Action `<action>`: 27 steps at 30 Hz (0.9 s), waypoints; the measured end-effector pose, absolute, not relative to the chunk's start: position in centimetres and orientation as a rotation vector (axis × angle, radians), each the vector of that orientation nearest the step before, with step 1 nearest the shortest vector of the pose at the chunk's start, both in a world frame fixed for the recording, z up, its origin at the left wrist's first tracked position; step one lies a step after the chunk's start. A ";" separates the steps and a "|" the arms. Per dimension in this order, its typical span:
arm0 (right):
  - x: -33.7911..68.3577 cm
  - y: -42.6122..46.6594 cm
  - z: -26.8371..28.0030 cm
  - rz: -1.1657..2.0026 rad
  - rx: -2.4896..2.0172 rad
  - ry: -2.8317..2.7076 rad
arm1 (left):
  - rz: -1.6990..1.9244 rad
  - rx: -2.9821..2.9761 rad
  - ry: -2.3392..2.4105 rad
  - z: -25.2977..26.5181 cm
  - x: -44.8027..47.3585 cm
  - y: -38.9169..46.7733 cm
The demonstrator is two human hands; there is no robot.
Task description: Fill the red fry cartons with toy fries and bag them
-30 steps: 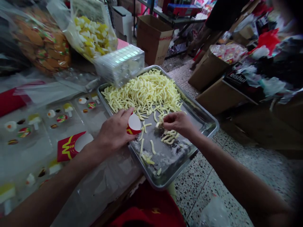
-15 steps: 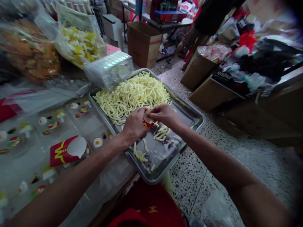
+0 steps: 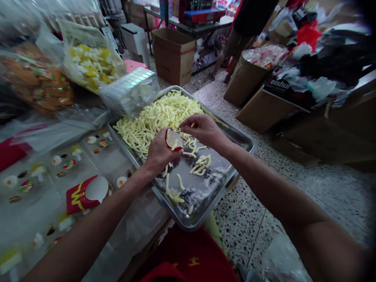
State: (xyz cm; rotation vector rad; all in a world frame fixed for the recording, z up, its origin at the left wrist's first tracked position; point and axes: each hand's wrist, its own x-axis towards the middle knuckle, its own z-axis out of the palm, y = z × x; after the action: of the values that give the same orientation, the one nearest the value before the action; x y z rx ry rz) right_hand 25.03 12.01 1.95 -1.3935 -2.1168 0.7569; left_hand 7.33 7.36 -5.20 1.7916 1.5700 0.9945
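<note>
My left hand (image 3: 158,152) holds a small red and white paper fry carton (image 3: 173,140) over a metal tray (image 3: 235,135). A pale stick pokes out of the carton's mouth. My right hand (image 3: 202,131) hovers just right of the carton with fingertips pinched over the pale yellow fry-shaped sticks (image 3: 158,117) heaped at the tray's far end. Loose sticks (image 3: 201,164) lie scattered on the bare near half of the tray.
A flat red carton (image 3: 85,194) lies on the plastic-covered table with small candy pieces (image 3: 63,164) around it. Bags of yellow and orange sweets (image 3: 88,64) and a clear box (image 3: 132,90) stand behind the tray. Cardboard boxes (image 3: 173,53) and another person's legs (image 3: 232,43) are on the floor side.
My left hand lifted the carton from the tray's left edge to above the tray. My right hand moved from the loose sticks to the carton, then toward the heap.
</note>
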 end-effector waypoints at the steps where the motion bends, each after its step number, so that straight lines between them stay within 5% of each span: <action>1: 25.3 11.7 1.4 0.783 -1.403 -2.067 | 1.004 1.778 1.564 -5.3 7.2 7.2; 6: 26.5 10.5 -1.4 1.200 -1.397 -1.937 | 0.998 1.779 1.541 -5.8 6.7 6.6; 11: 26.4 11.3 -2.3 0.393 -1.449 -2.384 | 0.938 1.812 1.616 -5.0 5.2 6.4; 17: 24.4 13.7 -2.3 0.009 -1.334 -3.009 | 0.778 1.720 1.381 -5.0 2.5 6.0; 20: 24.5 13.9 -1.8 0.184 -1.454 -2.788 | 0.734 1.630 1.363 -5.5 1.6 5.8; 23: 24.0 12.3 -1.2 0.720 -1.622 -2.270 | 0.663 1.756 1.545 -5.3 1.8 5.5; 27: 21.4 8.9 -1.2 1.078 -1.432 -1.966 | 0.548 1.911 1.797 -4.3 3.4 5.1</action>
State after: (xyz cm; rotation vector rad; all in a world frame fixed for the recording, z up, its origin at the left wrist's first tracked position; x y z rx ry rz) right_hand 21.39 8.88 -1.21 -1.4324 -1.9664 1.0783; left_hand 3.43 5.07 -4.26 1.9105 1.7973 0.5476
